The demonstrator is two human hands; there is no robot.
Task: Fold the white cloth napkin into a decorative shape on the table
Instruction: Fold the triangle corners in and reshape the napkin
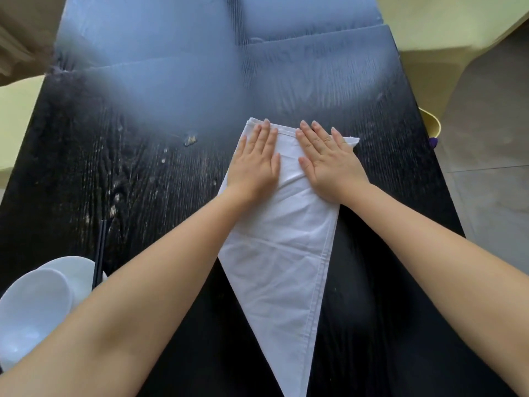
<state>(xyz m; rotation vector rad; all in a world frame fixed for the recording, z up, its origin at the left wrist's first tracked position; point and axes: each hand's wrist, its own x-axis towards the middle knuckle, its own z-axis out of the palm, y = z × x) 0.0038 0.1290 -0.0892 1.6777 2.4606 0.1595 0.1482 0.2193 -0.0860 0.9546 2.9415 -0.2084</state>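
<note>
Head view shows us pressing the white napkin (279, 253), folded to a long triangle pointing toward us, flat on the dark wooden desk (128, 173). Our left hand (256, 159) and right hand (329, 161) lie flat and unclenched on its far edge, gripping nothing. We judge the crease sets best with even pressure swept outward, hems aligned. White bowls (34, 308) and dark chopsticks (100, 253) sit at left; pale chairs (429, 21) surround us.

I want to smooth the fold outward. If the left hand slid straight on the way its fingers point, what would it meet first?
The left hand would cross the folded white cloth napkin's far hemmed edge, then only bare black wooden table; that way looks free.
</note>
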